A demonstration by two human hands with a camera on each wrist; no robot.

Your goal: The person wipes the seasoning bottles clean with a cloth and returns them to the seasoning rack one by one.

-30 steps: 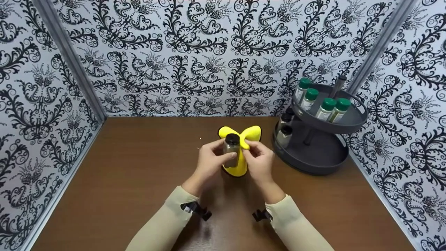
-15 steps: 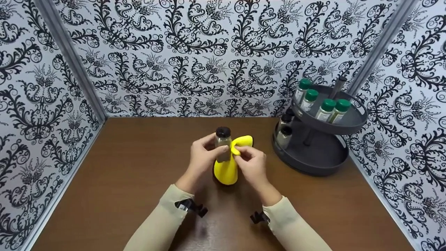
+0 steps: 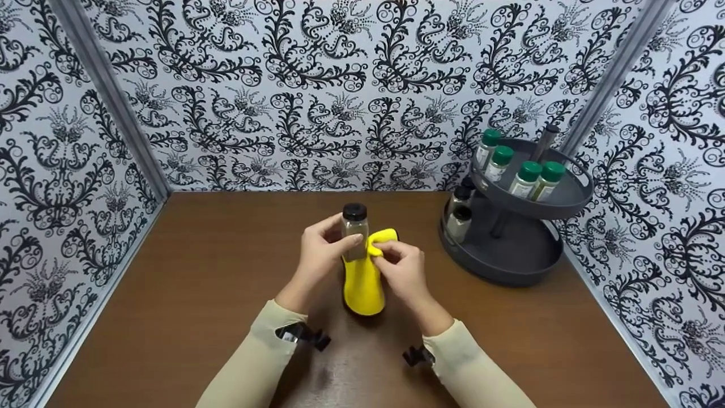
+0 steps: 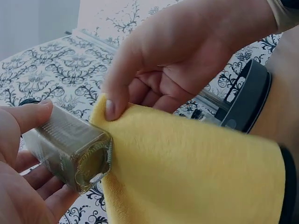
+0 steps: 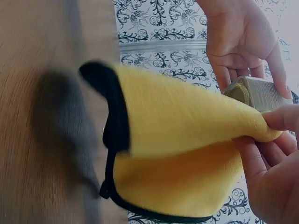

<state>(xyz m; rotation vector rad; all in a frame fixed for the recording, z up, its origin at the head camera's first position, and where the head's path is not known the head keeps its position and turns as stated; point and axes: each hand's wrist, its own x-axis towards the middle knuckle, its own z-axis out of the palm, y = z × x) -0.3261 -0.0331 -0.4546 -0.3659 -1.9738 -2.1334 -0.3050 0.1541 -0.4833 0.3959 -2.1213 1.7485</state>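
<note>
A clear square glass spice jar (image 3: 355,232) with a black cap and greenish-brown contents is held upright by my left hand (image 3: 321,249), thumb on the near side. In the left wrist view the jar's glass base (image 4: 93,163) faces the camera. My right hand (image 3: 405,266) pinches a yellow cloth (image 3: 363,289) with dark edging between thumb and fingers, close beside the jar. From that pinch the cloth hangs down in folds, as the right wrist view shows. The cloth's edge (image 4: 108,140) meets the jar near its base; whether it presses there I cannot tell.
At the right stands a dark two-tier round rack (image 3: 504,272). Several green-capped jars (image 3: 525,178) stand on its upper tier, and black-capped jars (image 3: 459,224) on its lower one. Patterned walls (image 3: 317,113) enclose the brown table (image 3: 226,272).
Both hands have shifted left, carrying the jar and cloth along. The cloth's spread upper flaps have drawn together, and it hangs longer toward me. The rack has stayed put.
</note>
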